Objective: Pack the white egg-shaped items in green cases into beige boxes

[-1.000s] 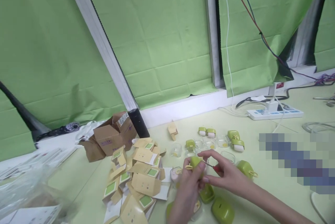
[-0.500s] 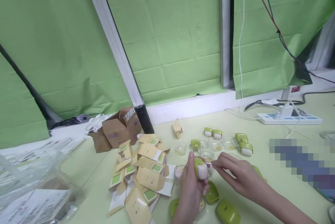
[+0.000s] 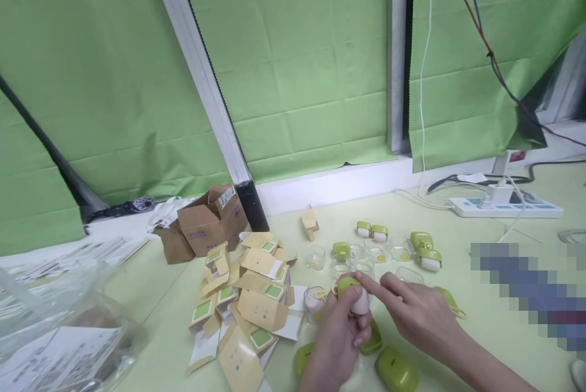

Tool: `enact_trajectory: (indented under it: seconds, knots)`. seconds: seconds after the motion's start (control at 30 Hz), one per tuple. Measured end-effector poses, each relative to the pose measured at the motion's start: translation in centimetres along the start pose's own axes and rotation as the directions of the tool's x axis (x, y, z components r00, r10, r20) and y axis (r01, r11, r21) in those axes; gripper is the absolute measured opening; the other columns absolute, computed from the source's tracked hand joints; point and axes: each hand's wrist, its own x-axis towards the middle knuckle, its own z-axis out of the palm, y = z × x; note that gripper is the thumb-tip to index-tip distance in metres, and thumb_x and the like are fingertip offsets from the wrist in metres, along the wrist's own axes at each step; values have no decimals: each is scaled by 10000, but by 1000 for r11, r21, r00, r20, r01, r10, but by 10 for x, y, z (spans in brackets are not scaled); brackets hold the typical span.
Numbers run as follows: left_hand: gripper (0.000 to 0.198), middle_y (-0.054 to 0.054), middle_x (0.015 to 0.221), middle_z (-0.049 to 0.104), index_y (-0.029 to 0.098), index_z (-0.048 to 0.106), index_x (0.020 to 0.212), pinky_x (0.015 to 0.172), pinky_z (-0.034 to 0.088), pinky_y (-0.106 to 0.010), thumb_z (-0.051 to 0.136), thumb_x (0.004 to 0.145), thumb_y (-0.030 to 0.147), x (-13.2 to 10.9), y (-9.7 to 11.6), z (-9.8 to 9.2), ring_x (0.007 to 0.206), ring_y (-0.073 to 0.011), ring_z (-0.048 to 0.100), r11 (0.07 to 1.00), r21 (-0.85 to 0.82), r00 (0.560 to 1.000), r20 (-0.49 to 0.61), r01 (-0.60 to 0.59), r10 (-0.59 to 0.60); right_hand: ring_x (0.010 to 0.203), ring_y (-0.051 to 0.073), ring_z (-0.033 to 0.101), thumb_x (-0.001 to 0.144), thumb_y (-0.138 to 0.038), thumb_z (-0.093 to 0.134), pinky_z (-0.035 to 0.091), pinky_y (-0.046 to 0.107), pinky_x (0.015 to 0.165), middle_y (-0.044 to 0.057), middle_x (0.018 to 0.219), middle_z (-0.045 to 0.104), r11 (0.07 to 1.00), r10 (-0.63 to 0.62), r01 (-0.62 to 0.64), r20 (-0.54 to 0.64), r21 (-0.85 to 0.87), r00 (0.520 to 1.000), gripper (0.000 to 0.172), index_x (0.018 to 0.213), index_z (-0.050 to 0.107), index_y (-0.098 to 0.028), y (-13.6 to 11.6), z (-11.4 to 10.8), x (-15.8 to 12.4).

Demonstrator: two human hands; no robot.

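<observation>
My left hand point(image 3: 336, 334) is wrapped round a small rounded green-and-white case point(image 3: 359, 299), its thumb pressed along the side. A yellow loop point(image 3: 321, 294) shows just left of the green top. My right hand point(image 3: 412, 306) reaches in from the right, its index fingertip at the case's upper edge and the other fingers curled in; what they hold, if anything, is hidden. Under and around the hands lie green shell pieces point(image 3: 397, 369) and clear plastic cups point(image 3: 378, 251). A clear cup with a pinkish-white piece point(image 3: 314, 300) stands just left of the left hand.
Opened yellow cartons point(image 3: 263, 309) are heaped on the left of the table. Behind them are a brown cardboard box point(image 3: 213, 224) and a black cylinder point(image 3: 253, 206). Further green-and-white cases point(image 3: 379, 232) stand at the back; a power strip point(image 3: 508, 209) lies back right. Plastic bags point(image 3: 59, 331) cover the left.
The case has turned in my left hand, its yellow loop showing now. My right index finger has moved up to the case; the thin metal tool seen in that hand is no longer visible.
</observation>
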Motion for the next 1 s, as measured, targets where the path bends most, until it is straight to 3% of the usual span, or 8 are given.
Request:
enact_trajectory:
  seconds: [0.37, 0.5, 0.57, 0.67, 0.73, 0.8, 0.93, 1.0]
  knots:
    - [306, 86, 555, 426, 221, 449, 940, 383, 139, -154, 589, 669, 249, 1, 8, 2, 408, -28, 324, 988, 152, 1000, 19, -7, 4, 407, 83, 473, 693, 9, 381, 212, 233, 394, -8, 722, 557, 998, 57, -58, 119, 9, 991, 677, 1310, 426, -267, -6, 3, -3]
    - [281, 93, 545, 412, 212, 465, 937, 421, 212, -149, 615, 704, 253, -1, 16, -1, 430, -26, 300, 946, 304, 991, -33, -112, 128, 458, 85, 481, 793, -38, 378, 255, 221, 426, -2, 746, 567, 961, 121, -166, 204, 223, 972, 550, 1280, 463, -280, -3, -8, 8]
    - [296, 88, 563, 426, 209, 463, 920, 426, 224, -155, 646, 709, 310, -1, 21, -1, 441, -29, 299, 926, 335, 977, -55, -177, 207, 524, 105, 501, 876, -164, 391, 326, 219, 471, -3, 722, 559, 846, 232, -336, 281, 415, 931, 366, 1195, 542, -260, 0, -16, 16]
    - [362, 78, 585, 446, 204, 470, 904, 438, 245, -162, 670, 697, 424, -1, 21, 1, 461, -36, 322, 892, 377, 958, -41, -247, 283, 603, 136, 508, 831, -378, 533, 403, 238, 525, -11, 706, 549, 544, 374, -601, 473, 585, 798, 305, 1091, 595, -230, -1, -21, 23]
    - [407, 66, 600, 463, 201, 476, 902, 456, 273, -166, 637, 701, 517, -1, 15, 4, 488, -46, 360, 888, 377, 960, 14, -264, 279, 663, 142, 525, 709, -382, 675, 433, 237, 563, -16, 763, 568, 362, 370, -670, 560, 648, 741, 381, 1044, 592, -222, -5, -18, 24]
    - [451, 55, 614, 476, 208, 474, 924, 462, 284, -169, 562, 719, 599, 0, 6, 8, 508, -58, 389, 916, 332, 973, 46, -226, 224, 726, 145, 545, 647, -335, 725, 447, 231, 620, -21, 808, 589, 237, 348, -675, 588, 698, 730, 349, 944, 592, -210, -10, -14, 24]
    - [481, 61, 590, 455, 201, 482, 962, 448, 276, -174, 489, 750, 632, 4, 2, 13, 472, -54, 370, 967, 221, 989, -48, -128, 142, 751, 157, 586, 727, -358, 633, 458, 244, 626, -5, 855, 621, 148, 338, -661, 590, 736, 733, 228, 874, 557, -201, -2, -11, 25]
    - [463, 62, 612, 459, 190, 492, 963, 448, 286, -177, 508, 756, 603, 7, 8, 15, 450, -42, 356, 977, 156, 979, -117, -146, 165, 750, 171, 601, 756, -369, 586, 461, 261, 612, 19, 907, 625, 274, 410, -676, 552, 684, 726, 239, 927, 541, -208, 14, -13, 24]
